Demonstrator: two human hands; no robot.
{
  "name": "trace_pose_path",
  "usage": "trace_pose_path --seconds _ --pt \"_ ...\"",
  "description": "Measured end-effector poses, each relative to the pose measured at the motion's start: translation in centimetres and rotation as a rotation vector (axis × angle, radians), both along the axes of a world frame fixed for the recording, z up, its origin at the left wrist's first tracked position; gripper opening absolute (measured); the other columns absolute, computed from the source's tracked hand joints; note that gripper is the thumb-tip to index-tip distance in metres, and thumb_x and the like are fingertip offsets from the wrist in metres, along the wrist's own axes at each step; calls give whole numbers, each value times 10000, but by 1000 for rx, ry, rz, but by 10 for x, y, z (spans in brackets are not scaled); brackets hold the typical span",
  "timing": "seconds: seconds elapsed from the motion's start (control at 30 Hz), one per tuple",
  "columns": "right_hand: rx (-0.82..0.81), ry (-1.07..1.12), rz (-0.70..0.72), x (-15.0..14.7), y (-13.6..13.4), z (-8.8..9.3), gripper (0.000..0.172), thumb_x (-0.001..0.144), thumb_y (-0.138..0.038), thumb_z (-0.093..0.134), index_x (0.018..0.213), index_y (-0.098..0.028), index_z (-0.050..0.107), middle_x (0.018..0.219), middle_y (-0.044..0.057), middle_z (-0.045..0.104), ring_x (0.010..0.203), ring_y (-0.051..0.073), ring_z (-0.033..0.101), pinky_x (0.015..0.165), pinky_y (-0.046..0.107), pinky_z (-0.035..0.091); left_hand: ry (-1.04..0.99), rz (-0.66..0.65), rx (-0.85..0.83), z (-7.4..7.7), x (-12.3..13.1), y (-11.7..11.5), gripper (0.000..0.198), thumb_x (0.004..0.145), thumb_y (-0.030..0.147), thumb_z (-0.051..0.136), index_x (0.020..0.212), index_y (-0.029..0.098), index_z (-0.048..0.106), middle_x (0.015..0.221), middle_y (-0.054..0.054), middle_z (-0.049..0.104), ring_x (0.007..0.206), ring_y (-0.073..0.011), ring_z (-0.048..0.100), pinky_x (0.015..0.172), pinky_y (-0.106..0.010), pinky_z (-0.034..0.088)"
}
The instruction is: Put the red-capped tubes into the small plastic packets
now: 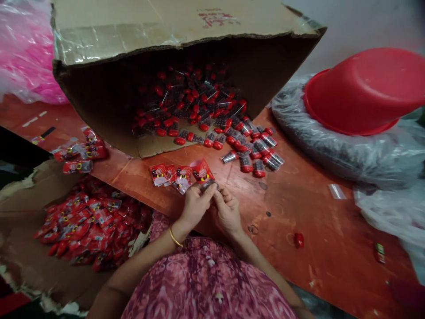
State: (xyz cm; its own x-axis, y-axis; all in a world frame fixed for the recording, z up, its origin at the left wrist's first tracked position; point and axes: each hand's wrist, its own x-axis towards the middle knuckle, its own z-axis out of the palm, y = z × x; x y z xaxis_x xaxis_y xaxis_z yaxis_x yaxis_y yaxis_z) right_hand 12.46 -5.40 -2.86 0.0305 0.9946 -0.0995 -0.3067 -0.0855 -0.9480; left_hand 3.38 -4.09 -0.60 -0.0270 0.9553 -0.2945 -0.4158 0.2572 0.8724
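Note:
Both my hands meet over the table's front edge with fingers pinched together. My left hand (195, 206) and my right hand (229, 212) grip the lower end of a red printed packet (201, 169). A small dark part shows at the fingertips; what it is I cannot make out. Several flat red printed packets (183, 177) lie overlapped just left of the held one. Beyond my hands, a pile of small clear tubes with red caps and dark contents (245, 148) spills from the carton (126, 37), which lies on its side.
At lower left an open carton (20, 221) holds many filled red packets (89, 221). More filled packets (78, 166) lie on the table's left. A red basin (361, 93) rests upside down on a plastic-wrapped bundle (308, 141). A red piece (299, 240) lies at right.

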Motion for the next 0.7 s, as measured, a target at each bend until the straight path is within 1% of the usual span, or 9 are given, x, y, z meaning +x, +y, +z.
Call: trace_pose_path --seconds 0.03,0.1,0.23,0.27,0.4,0.47,0.6,0.67,0.7 --pt "3 -5 -23 -1 -1 0 281 764 -454 656 883 -200 636 743 0 703 632 131 637 615 251 504 21 -13 11 0 0 -2 401 645 510 720 786 138 670 566 27 567 409 -35 357 379 -176 277" --pt "-3 -17 -17 -2 -1 1 289 771 -458 646 896 -197 633 698 -7 696 572 122 621 576 244 497 20 -26 44 1 -2 -3 402 660 525 702 762 138 660 580 15 580 428 -45 382 393 -181 289" --pt "-14 -49 62 0 0 9 304 772 -474 639 866 -186 619 601 -25 670 434 97 575 509 234 475 9 85 59 -1 -9 1 429 710 576 629 712 147 644 635 -16 621 520 -88 501 457 -197 369" --pt "-9 -48 71 0 1 11 307 759 -480 650 839 -186 613 592 -27 665 431 99 577 502 233 474 22 81 43 -2 -10 2 421 704 566 640 693 145 638 614 -9 610 499 -81 488 446 -195 362" --pt "7 -35 107 -2 9 11 329 704 -504 686 766 -196 590 525 -52 617 385 94 540 465 231 470 -19 -51 6 -3 -8 4 412 675 541 676 675 130 642 513 20 549 399 -48 391 369 -178 277" --pt "0 -74 127 -4 13 7 340 693 -514 686 704 -196 565 502 -53 595 373 90 515 442 226 452 -74 -44 15 -1 -9 5 398 667 528 689 686 133 652 523 11 572 431 -67 454 398 -182 335" --pt "56 -320 152 0 29 0 358 717 -526 645 635 -197 528 508 -29 578 439 109 522 466 234 444 -103 72 -1 5 -27 8 371 592 474 766 716 141 658 653 -26 675 607 -141 626 612 -249 494" --pt "152 -575 133 11 46 0 345 797 -526 546 734 -189 589 649 25 651 584 151 594 576 279 491 -46 200 -42 6 -51 6 402 550 469 791 734 144 643 684 -25 689 649 -165 659 676 -278 509" --pt "205 -740 106 17 56 1 355 846 -505 479 823 -179 620 773 64 686 709 183 627 670 318 507 11 280 -62 5 -68 3 413 536 472 797 724 146 627 672 -16 684 646 -169 665 682 -282 510"
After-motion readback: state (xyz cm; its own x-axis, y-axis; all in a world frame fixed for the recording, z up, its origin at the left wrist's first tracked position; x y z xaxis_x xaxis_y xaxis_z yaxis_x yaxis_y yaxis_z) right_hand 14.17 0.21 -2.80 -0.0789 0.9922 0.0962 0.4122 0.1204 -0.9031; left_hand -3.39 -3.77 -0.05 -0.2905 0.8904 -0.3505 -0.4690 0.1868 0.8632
